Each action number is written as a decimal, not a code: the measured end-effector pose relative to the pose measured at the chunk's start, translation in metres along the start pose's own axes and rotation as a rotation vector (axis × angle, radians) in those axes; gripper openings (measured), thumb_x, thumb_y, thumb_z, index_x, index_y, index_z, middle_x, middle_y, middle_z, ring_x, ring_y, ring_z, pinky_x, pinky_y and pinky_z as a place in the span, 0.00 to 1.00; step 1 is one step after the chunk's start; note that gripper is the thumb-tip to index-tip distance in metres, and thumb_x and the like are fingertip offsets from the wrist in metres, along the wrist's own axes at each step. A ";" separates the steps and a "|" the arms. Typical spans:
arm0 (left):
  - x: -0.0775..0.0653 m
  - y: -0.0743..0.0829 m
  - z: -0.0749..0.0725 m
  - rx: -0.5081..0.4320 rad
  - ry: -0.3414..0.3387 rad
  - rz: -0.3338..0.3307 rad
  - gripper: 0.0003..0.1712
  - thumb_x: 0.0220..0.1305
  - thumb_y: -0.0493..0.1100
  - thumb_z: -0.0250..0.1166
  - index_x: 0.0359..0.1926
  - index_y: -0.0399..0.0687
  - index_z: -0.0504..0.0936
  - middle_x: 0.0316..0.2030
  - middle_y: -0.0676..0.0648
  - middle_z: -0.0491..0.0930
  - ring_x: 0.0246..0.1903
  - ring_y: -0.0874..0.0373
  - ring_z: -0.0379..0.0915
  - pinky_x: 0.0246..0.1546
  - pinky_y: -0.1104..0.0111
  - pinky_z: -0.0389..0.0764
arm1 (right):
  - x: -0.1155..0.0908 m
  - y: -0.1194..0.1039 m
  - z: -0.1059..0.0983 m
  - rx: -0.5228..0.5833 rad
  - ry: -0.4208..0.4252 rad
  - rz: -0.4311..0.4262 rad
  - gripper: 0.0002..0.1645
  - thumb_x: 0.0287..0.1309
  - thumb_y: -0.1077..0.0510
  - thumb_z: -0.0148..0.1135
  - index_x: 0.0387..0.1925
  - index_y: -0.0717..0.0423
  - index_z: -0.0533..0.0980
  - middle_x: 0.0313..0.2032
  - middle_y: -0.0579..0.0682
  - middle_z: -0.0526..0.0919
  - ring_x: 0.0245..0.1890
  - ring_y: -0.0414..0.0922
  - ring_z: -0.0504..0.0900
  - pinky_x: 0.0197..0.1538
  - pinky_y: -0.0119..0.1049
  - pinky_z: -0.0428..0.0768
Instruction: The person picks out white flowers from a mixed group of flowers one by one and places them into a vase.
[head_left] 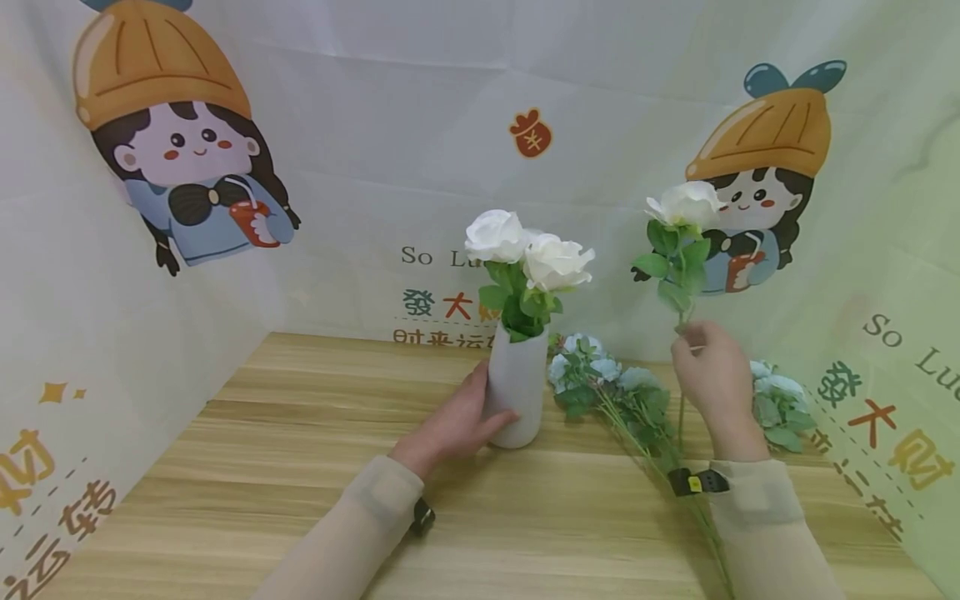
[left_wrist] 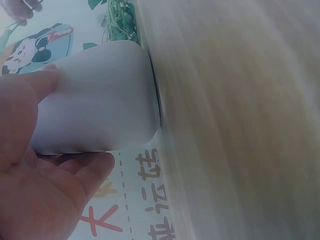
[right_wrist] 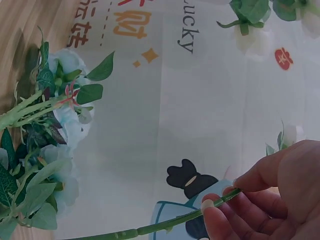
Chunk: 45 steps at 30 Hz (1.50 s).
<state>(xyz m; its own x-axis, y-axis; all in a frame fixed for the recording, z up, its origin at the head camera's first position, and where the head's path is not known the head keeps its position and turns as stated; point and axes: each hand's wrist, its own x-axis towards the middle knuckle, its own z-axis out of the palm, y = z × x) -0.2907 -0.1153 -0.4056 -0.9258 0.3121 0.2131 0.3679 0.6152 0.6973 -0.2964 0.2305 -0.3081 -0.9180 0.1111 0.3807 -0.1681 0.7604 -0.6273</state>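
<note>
A white vase (head_left: 517, 392) stands upright on the wooden table, holding white roses (head_left: 557, 262) with green leaves. My left hand (head_left: 453, 421) grips its lower part from the left, the thumb across the front; the left wrist view shows the vase base (left_wrist: 135, 95) at the tabletop. To the right, my right hand (head_left: 716, 375) pinches a single white rose (head_left: 686, 206) by its green stem (right_wrist: 170, 221). The bloom is up, and the stem hangs down below the hand. In the right wrist view, thumb and fingers close round the stem.
Pale blue flowers (head_left: 637, 380) with long green stems lie on the table (head_left: 300, 467) right of the vase, partly under the right forearm. Another pale blue bunch (head_left: 783, 400) lies at the right edge. A printed cloth (head_left: 360, 150) hangs behind and along both sides.
</note>
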 end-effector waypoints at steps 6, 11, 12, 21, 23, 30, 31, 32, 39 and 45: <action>0.000 0.000 0.000 -0.001 -0.003 -0.003 0.56 0.78 0.53 0.70 0.87 0.37 0.45 0.81 0.28 0.61 0.80 0.34 0.64 0.84 0.43 0.65 | -0.003 -0.006 0.001 0.008 0.038 -0.027 0.29 0.83 0.49 0.47 0.67 0.66 0.77 0.62 0.70 0.84 0.58 0.68 0.84 0.55 0.66 0.84; 0.000 0.000 0.000 -0.006 -0.003 0.008 0.55 0.78 0.52 0.70 0.87 0.36 0.46 0.80 0.28 0.62 0.80 0.34 0.64 0.83 0.43 0.66 | -0.005 -0.013 0.002 0.024 0.080 -0.050 0.30 0.85 0.44 0.51 0.64 0.66 0.80 0.60 0.70 0.86 0.59 0.68 0.84 0.60 0.67 0.82; 0.001 0.000 0.000 -0.006 -0.004 0.009 0.55 0.78 0.52 0.70 0.87 0.36 0.46 0.80 0.28 0.62 0.80 0.34 0.64 0.84 0.43 0.66 | -0.006 -0.014 0.002 0.028 0.085 -0.056 0.30 0.85 0.44 0.51 0.64 0.66 0.80 0.59 0.70 0.86 0.59 0.67 0.84 0.60 0.67 0.82; 0.002 -0.002 0.001 -0.013 0.000 0.009 0.54 0.78 0.52 0.70 0.87 0.37 0.46 0.80 0.28 0.62 0.80 0.34 0.64 0.83 0.42 0.66 | -0.011 -0.023 0.008 0.066 0.160 -0.161 0.25 0.84 0.48 0.57 0.62 0.65 0.82 0.53 0.70 0.89 0.52 0.66 0.88 0.56 0.65 0.85; 0.003 -0.003 0.001 -0.010 0.001 0.013 0.54 0.78 0.51 0.70 0.87 0.37 0.46 0.80 0.28 0.62 0.80 0.34 0.64 0.83 0.43 0.66 | -0.012 -0.026 0.008 0.069 0.176 -0.178 0.24 0.83 0.49 0.58 0.63 0.64 0.81 0.51 0.69 0.90 0.50 0.66 0.89 0.54 0.65 0.86; 0.002 -0.002 0.001 -0.013 0.000 0.015 0.55 0.78 0.51 0.70 0.87 0.36 0.46 0.80 0.28 0.62 0.79 0.33 0.64 0.83 0.42 0.67 | -0.015 -0.031 0.010 0.081 0.203 -0.204 0.22 0.83 0.49 0.60 0.64 0.61 0.81 0.50 0.66 0.92 0.47 0.64 0.91 0.51 0.62 0.87; 0.002 -0.002 0.001 -0.015 0.000 0.014 0.54 0.78 0.50 0.70 0.87 0.36 0.46 0.80 0.27 0.62 0.79 0.33 0.64 0.83 0.42 0.67 | -0.015 -0.032 0.010 0.081 0.206 -0.208 0.22 0.83 0.49 0.59 0.63 0.61 0.82 0.50 0.66 0.92 0.47 0.64 0.91 0.50 0.61 0.87; 0.002 -0.002 0.001 -0.014 -0.003 0.008 0.55 0.78 0.51 0.70 0.87 0.37 0.46 0.80 0.28 0.61 0.80 0.34 0.64 0.83 0.42 0.66 | -0.016 -0.033 0.010 0.083 0.208 -0.212 0.22 0.83 0.48 0.59 0.63 0.60 0.82 0.49 0.65 0.92 0.47 0.64 0.91 0.50 0.60 0.87; 0.002 -0.001 0.001 -0.017 0.003 0.016 0.54 0.78 0.50 0.70 0.86 0.36 0.46 0.80 0.28 0.62 0.79 0.33 0.65 0.83 0.42 0.67 | -0.021 -0.043 0.006 0.142 0.283 -0.295 0.17 0.81 0.53 0.63 0.56 0.63 0.85 0.46 0.62 0.93 0.40 0.45 0.91 0.42 0.20 0.80; 0.003 -0.002 0.001 -0.014 0.007 0.018 0.54 0.78 0.51 0.70 0.86 0.35 0.46 0.80 0.27 0.62 0.79 0.33 0.64 0.83 0.42 0.67 | -0.028 -0.052 0.002 0.322 0.299 -0.323 0.15 0.80 0.56 0.64 0.53 0.65 0.84 0.44 0.64 0.93 0.36 0.16 0.82 0.36 0.13 0.82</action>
<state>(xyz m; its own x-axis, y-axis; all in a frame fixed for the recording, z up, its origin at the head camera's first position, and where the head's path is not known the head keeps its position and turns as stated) -0.2936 -0.1146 -0.4073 -0.9196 0.3181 0.2305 0.3834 0.5993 0.7028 -0.2627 0.1861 -0.2873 -0.6668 0.1173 0.7359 -0.5693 0.5570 -0.6047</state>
